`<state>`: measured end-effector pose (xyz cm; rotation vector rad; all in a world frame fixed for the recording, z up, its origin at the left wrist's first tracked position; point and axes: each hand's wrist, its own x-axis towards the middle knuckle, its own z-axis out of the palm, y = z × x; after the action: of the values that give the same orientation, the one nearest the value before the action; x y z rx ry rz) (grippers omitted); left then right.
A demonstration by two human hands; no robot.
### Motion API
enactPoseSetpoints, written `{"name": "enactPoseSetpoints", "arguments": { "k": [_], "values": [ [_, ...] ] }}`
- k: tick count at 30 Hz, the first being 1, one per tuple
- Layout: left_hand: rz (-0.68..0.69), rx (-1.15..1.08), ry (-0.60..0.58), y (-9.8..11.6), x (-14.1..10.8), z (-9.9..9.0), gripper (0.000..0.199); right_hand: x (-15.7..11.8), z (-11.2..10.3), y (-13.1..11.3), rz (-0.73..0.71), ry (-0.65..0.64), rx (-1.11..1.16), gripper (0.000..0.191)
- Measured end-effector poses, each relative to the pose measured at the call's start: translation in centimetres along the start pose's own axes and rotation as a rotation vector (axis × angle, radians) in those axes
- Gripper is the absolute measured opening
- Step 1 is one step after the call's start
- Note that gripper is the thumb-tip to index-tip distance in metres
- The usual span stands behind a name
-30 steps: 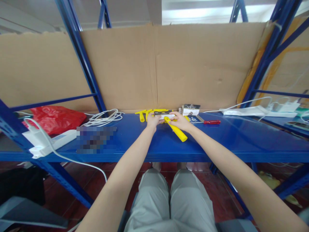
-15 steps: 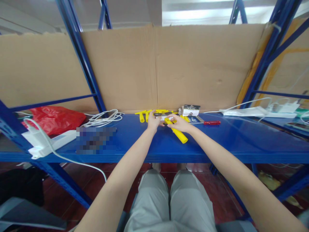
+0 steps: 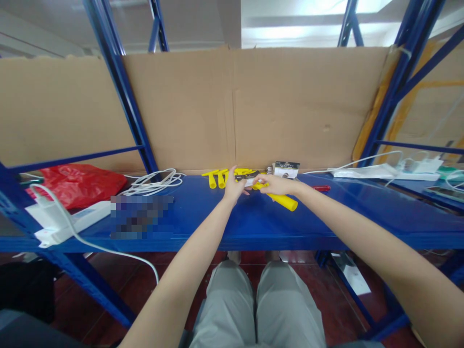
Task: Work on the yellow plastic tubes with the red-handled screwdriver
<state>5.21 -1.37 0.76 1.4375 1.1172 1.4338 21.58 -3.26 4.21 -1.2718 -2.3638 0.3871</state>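
My left hand [image 3: 233, 187] is closed on a small black-and-white packaging card [image 3: 250, 179], its thumb raised and its fingers underneath. Close beside it, my right hand [image 3: 276, 184] grips a yellow tool at its upper end, and the tool's thick round yellow handle [image 3: 284, 201] points out toward the lower right. The fingers hide where card and tool meet. Just left of my hands, several yellow T-shaped tools [image 3: 221, 180] lie side by side on the blue bench [image 3: 203, 212].
A black-and-white folded card [image 3: 286, 169] stands behind my right hand. A red screwdriver handle [image 3: 322, 188] lies partly behind my right wrist. At left are a coiled white cable [image 3: 159, 182], a red plastic bag [image 3: 83, 183] and a white power strip [image 3: 90, 212]. Cardboard [image 3: 188, 111] backs the bench.
The yellow handle has swung to the right and lies flatter, and my right hand has turned over its upper end. My left hand has stayed nearly in place. The camera view has tilted slightly.
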Motion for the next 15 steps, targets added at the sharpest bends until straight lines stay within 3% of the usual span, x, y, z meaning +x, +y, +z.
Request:
{"name": "enactPoseSetpoints", "arguments": {
  "k": [4,8,12,15],
  "values": [
    [-0.007,0.003,-0.01,0.1,0.0,0.1,0.071,-0.8,-2.1,0.5,0.037,-0.044,0.01,0.032],
    [-0.029,0.05,-0.008,0.1,-0.1,0.0,0.067,-2.6,-6.4,2.8,0.112,0.025,-0.085,0.032],
    [-0.01,0.07,-0.011,0.1,-0.2,0.0,0.068,-5.9,-12.2,6.7,0.378,0.1,-0.301,0.027],
    [-0.018,0.084,-0.023,0.2,-0.3,0.3,0.069,-9.4,-15.2,10.1,0.59,0.154,-0.421,0.025]
  ]
}}
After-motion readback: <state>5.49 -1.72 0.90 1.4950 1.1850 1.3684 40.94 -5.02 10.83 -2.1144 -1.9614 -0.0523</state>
